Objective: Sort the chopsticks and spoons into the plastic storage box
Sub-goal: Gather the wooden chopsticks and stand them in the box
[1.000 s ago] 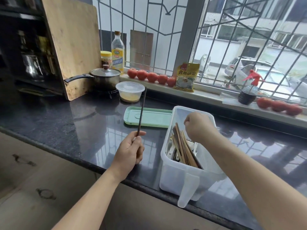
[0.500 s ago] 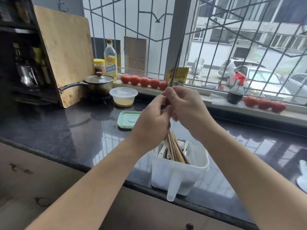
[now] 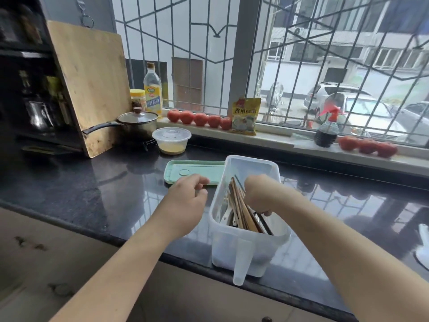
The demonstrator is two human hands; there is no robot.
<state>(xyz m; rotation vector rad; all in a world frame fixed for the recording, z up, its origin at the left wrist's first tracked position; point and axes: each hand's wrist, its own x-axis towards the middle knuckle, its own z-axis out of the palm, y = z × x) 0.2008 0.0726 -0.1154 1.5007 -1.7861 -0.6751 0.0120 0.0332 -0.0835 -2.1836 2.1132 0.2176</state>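
A clear plastic storage box [image 3: 243,249] with a front handle stands on the dark counter near its front edge. Inside lie several brown wooden chopsticks [image 3: 241,212], with pale spoons [image 3: 226,216] to their left. My right hand [image 3: 260,194] reaches down into the box, its fingers curled round a dark chopstick [image 3: 239,182] that lies along the bundle. My left hand [image 3: 185,201] hovers just left of the box with loosely curled fingers and holds nothing. Behind it lies the box's green lid [image 3: 197,169], flat on the counter.
At the back left are a lidded pot [image 3: 139,122], a round plastic container [image 3: 171,140] and a leaning wooden cutting board [image 3: 92,84]. An oil bottle [image 3: 153,91], tomatoes [image 3: 199,118], a yellow packet [image 3: 245,116] and a spray bottle [image 3: 326,131] line the windowsill.
The dark chopstick passed from my left hand to my right hand, which lowered it into the box. My left hand let go and dropped beside the box.
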